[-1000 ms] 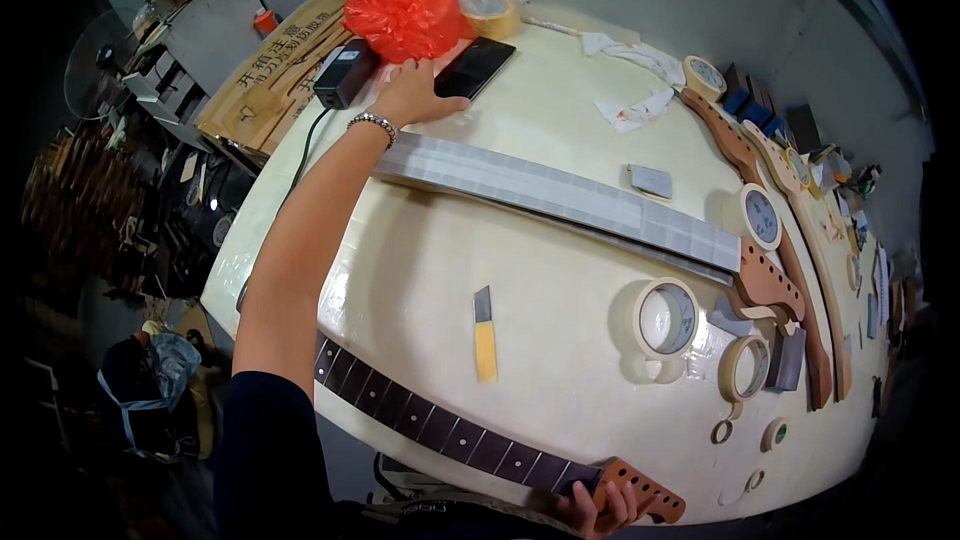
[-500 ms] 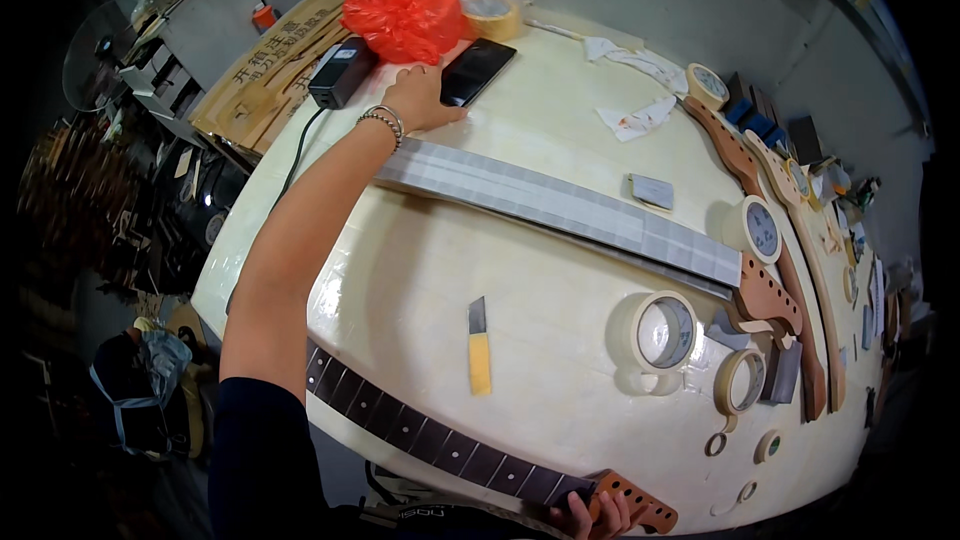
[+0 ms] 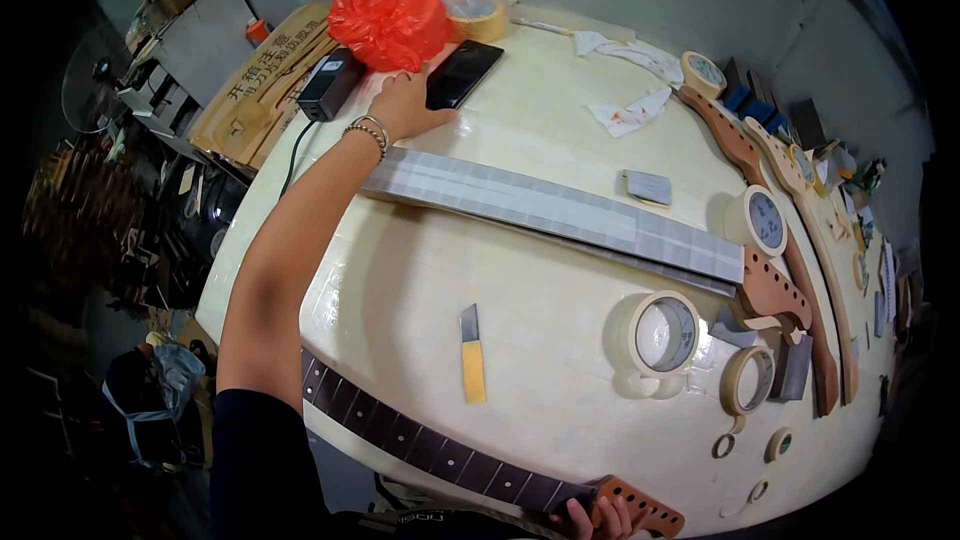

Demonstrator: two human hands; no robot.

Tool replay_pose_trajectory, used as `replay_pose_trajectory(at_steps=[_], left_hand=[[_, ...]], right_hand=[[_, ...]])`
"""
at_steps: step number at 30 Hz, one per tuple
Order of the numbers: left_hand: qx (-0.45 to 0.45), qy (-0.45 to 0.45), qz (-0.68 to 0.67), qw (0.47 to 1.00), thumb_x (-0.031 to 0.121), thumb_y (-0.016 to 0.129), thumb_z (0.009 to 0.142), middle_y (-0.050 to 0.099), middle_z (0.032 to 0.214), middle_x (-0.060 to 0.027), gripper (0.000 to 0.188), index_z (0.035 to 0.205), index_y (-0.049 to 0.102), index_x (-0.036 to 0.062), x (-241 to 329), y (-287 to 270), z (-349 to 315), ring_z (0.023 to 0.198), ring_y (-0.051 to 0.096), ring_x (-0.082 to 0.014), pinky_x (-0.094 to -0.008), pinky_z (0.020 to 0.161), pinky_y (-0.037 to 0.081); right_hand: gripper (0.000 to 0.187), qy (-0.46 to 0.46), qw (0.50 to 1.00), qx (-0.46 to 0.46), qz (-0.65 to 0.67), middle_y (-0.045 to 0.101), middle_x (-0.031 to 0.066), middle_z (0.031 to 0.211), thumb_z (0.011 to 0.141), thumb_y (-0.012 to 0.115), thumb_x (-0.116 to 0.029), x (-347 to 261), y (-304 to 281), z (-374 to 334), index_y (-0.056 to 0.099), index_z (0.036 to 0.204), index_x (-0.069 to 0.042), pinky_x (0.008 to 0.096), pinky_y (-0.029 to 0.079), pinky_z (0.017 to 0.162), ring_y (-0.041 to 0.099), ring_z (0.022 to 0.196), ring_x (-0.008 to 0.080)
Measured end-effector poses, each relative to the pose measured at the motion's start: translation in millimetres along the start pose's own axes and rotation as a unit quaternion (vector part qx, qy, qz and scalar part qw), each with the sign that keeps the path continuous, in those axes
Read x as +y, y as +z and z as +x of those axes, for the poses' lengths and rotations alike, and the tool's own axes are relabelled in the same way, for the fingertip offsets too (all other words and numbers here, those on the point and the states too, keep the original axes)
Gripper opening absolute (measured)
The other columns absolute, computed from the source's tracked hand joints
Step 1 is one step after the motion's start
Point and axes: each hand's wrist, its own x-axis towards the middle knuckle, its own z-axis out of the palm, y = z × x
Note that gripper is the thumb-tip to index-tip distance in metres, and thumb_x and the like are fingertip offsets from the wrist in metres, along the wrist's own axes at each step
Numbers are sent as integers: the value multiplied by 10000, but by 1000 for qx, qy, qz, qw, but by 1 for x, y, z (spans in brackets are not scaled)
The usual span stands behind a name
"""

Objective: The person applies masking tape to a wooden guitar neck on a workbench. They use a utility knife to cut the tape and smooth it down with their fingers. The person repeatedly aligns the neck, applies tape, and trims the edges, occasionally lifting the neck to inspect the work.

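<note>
My left hand (image 3: 402,107) reaches to the far side of the table, palm down, with the thumb spread from the fingers. It lies against the left edge of a black smartphone (image 3: 466,75), which rests flat. Low in the view, the fingers of my right hand (image 3: 600,520) wrap round a guitar neck (image 3: 425,445) near its headstock. This neck has a dark fretboard with pale dot inlays and slants along the near table edge. Between my hands lies a second guitar neck (image 3: 560,208), its top covered with grey strips. A yellow-handled cutting blade (image 3: 473,370) is on the table.
Masking tape rolls (image 3: 661,332) stand at the right, beside more wooden necks (image 3: 725,135). A red plastic bag (image 3: 388,20) and a black power adapter (image 3: 331,85) sit at the far left. A folded grey sandpaper piece (image 3: 648,187) lies beyond the covered neck.
The view has shifted slightly. My left hand stays beside the phone, and my right hand keeps its hold on the neck.
</note>
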Motion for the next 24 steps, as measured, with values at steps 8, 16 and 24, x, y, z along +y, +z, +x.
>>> replay_pose_trajectory(at_steps=[8, 16, 24], left_hand=[[6, 11, -1, 1000, 538, 685, 682, 504, 1186, -276, 1035, 1409, 204, -21, 4, -3, -1, 1136, 467, -403, -393, 958, 396], [83, 17, 48, 995, 554, 739, 605, 526, 1106, -250, 1114, 1404, 219, -23, 3, -1, -3, 1060, 501, -351, -377, 941, 394], [117, 26, 51, 991, 512, 773, 579, 509, 1132, -238, 1096, 1405, 244, 22, 1, 1, -3, 1075, 486, -340, -385, 942, 396]], right_hand=[[233, -24, 1000, -9, 1, 579, 75, 1113, 810, 668, -364, 1, -3, 8, 687, 986, -213, 493, 353, 968, 537, 1058, 245], [241, -11, 1000, 10, 9, 577, 69, 1114, 806, 673, -358, 1, 2, 6, 687, 990, -203, 516, 322, 997, 530, 1067, 245], [309, -23, 999, -20, 13, 561, 65, 1138, 788, 688, -383, 4, -2, 7, 666, 1043, -209, 551, 294, 1019, 509, 1096, 246]])
